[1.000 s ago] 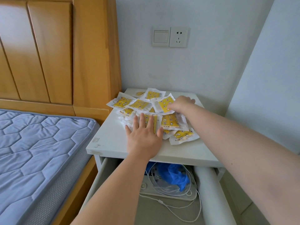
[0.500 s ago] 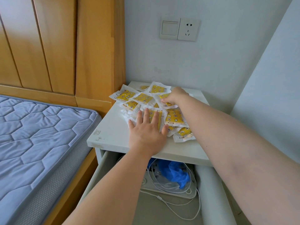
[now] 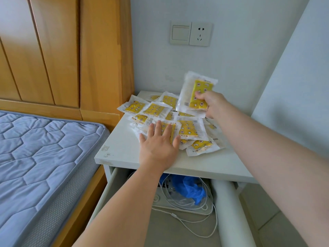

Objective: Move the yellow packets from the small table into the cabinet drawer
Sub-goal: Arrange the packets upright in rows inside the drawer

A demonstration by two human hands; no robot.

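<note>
Small table [image 3: 124,154]: yellow packets [image 3: 153,109], print illegible.

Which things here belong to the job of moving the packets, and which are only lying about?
Job: held packet in right hand; yellow packets under flat left hand; small table; open drawer.
Lying about: blue plastic and white cables in the drawer; mattress; wall socket.

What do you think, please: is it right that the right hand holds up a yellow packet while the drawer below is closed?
Not quite: the head view shows the drawer below open, not closed. The right hand does hold up a yellow packet.
</note>
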